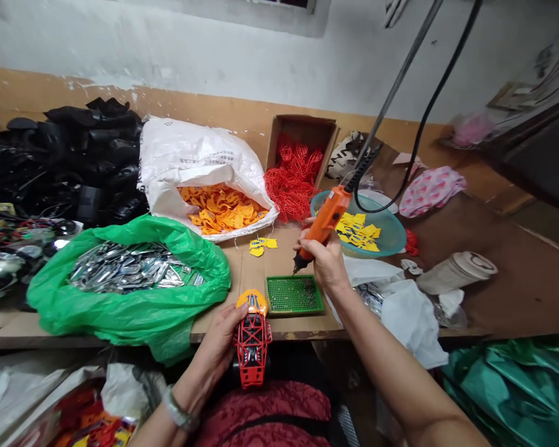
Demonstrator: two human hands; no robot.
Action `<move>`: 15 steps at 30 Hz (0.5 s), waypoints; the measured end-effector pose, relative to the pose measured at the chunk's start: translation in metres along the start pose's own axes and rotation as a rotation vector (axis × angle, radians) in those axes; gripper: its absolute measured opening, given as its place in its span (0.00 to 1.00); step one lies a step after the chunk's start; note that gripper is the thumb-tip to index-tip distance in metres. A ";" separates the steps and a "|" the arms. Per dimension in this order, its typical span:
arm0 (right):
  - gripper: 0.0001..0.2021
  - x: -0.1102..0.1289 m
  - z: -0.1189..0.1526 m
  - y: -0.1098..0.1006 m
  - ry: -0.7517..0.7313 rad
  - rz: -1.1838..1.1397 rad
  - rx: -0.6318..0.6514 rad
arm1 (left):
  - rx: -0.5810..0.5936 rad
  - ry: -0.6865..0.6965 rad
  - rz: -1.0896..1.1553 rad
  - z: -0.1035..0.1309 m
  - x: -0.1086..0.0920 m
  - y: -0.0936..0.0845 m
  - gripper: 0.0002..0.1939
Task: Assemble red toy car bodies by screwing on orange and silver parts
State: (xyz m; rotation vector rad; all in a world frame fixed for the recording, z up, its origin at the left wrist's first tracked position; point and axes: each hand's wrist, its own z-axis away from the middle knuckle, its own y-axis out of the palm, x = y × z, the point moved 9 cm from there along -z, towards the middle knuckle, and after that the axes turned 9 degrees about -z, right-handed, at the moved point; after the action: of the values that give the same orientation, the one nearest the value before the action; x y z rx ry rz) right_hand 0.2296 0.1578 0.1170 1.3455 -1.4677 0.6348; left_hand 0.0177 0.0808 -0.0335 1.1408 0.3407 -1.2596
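My left hand (221, 338) is closed round a toy car (252, 347) with a red tube-frame body and an orange-yellow front, held at the bench's front edge. In my right hand (328, 257) is an orange electric screwdriver (327, 217), which hangs from a rod and a black cable. Its dark tip points down over the green tray (286, 310), where small screws (310, 292) lie mostly at the right side. Whether the tip touches anything there I cannot tell. Some yellow plastic pieces (263, 244) lie on the cardboard beyond the tray.
A green bag (186, 310) of silvery parts lies left, below a white sack (190, 143) of orange pieces. Behind are red frames (293, 180) spilling from a carton (323, 127). A blue bowl (394, 233) of yellow pieces and a pale cylindrical container (456, 272) stand right. Black parts (88, 149) pile far left.
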 end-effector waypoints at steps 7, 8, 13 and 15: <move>0.15 -0.029 0.011 -0.009 0.033 -0.070 -0.116 | 0.005 0.035 -0.028 0.000 0.005 0.002 0.20; 0.15 -0.033 0.011 -0.009 0.030 -0.075 -0.114 | 0.005 0.037 -0.035 0.000 0.005 0.003 0.21; 0.14 -0.046 0.008 -0.010 0.033 -0.072 -0.094 | -0.017 0.022 -0.055 0.003 0.004 0.005 0.19; 0.14 -0.049 0.007 -0.010 0.035 -0.069 -0.091 | -0.033 0.023 -0.058 0.005 0.003 0.005 0.19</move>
State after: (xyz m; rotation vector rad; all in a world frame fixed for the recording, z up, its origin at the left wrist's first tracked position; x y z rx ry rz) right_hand 0.2310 0.1692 0.0675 1.3029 -1.3999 0.5383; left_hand 0.0211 0.0746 -0.0311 1.1254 0.4127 -1.2877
